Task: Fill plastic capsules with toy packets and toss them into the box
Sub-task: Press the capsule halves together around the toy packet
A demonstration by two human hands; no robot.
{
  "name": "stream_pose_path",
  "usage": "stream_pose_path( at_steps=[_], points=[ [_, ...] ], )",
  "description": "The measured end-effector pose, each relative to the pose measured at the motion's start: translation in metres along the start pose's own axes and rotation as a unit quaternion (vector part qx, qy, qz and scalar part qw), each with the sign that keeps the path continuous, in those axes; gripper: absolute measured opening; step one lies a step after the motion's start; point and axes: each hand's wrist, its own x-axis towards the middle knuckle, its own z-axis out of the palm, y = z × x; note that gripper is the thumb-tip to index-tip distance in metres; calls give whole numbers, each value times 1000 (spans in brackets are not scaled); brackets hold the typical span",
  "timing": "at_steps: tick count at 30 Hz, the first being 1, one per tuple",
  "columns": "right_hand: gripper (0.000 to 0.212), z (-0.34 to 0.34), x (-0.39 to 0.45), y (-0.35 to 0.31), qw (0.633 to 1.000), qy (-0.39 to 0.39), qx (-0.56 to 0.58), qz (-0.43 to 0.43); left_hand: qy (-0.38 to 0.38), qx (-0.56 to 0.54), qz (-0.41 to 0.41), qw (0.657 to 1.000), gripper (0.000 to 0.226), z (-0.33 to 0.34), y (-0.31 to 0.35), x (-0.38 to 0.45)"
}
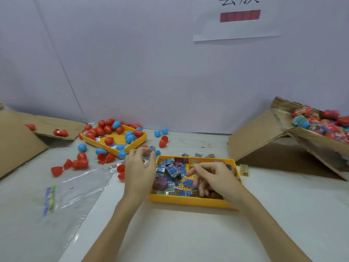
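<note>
Right hand [211, 178], fingers curled down among packets [171, 170] in the near yellow tray [188, 202], may snag several; left hand [139, 167], left of that tray, fingers loosely curled, grip unclear.

I see open table [188, 233] in front, between my forearms, free to pass. Near yellow tray [190, 202] sits dead centre, packed with toy packets [171, 170]; my right hand [213, 178] hangs over it, left hand [139, 171] just beside its left wall. Left lane is cluttered: loose capsule halves [79, 163] scattered around the far tray [138, 141], clear plastic bag [79, 188] lying flat. Cardboard flap [17, 140] blocks far left. Tilted box [264, 137] with filled capsules walls off the right; bare table between it and the near tray.
</note>
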Motion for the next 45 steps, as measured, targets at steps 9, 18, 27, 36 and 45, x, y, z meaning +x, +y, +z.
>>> stream_pose_path(
  at_steps=[9, 18, 27, 36, 45],
  points=[
    [32, -3, -1, -3, 997, 41, 63, 14, -9, 263, -134, 955, 38, -38, -59, 127],
    [33, -4, 1, -3, 997, 32, 60, 25, -60, 385, -40, 920, 30, -45, -95, 156],
    [6, 1, -1, 2, 972, 133, -186, -45, 14, 142, 118, 983, 21, -25, -30, 92],
    [17, 13, -3, -3, 896, 120, -427, -35, -160, -173, 54, 970, 25, 27, 44, -15],
    [5, 14, -2, -2, 903, 95, -416, -49, -183, -75, 91, 976, 35, 35, 33, -32]
  ],
)
